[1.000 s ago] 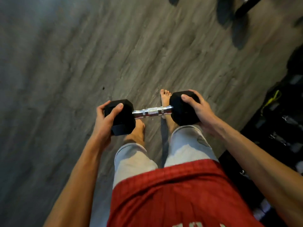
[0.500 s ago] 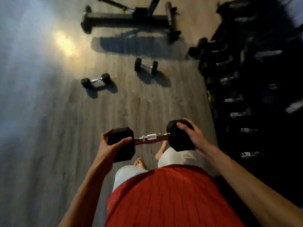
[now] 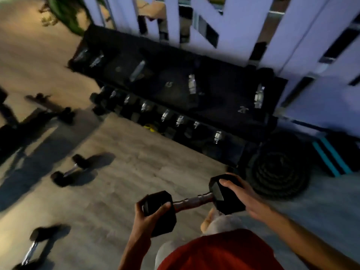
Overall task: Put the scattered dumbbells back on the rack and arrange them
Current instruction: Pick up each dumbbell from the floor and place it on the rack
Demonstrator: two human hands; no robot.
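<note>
At the far left, a loose dumbbell (image 3: 32, 250) is lying on the wooden floor (image 3: 120, 156) near the bottom corner, blurred. A second dumbbell (image 3: 71, 170) is lying further up, well apart from it and casting a long shadow.

Moving right, the left hand (image 3: 150, 217) is gripping one black end of the held dumbbell (image 3: 194, 201), with its thumb across the near face and its fingers curled round the far side. This dumbbell is hanging in the air in front of the red shorts (image 3: 220, 252), its metal bar slanting up to the right, and it is well short of the rack. The right hand (image 3: 239, 193) is wrapping over the other black end, fingers curled across its top.

Beyond the hands, the black rack (image 3: 271, 114) is standing against a white slatted wall (image 3: 233, 26), with rows of dumbbells sitting on its tiers; blur is hiding their sizes. Just right of the rack's near end, a coiled rope (image 3: 280, 172) is lying on the floor, and a dark block (image 3: 335, 158) with teal stripes is sitting beside it
</note>
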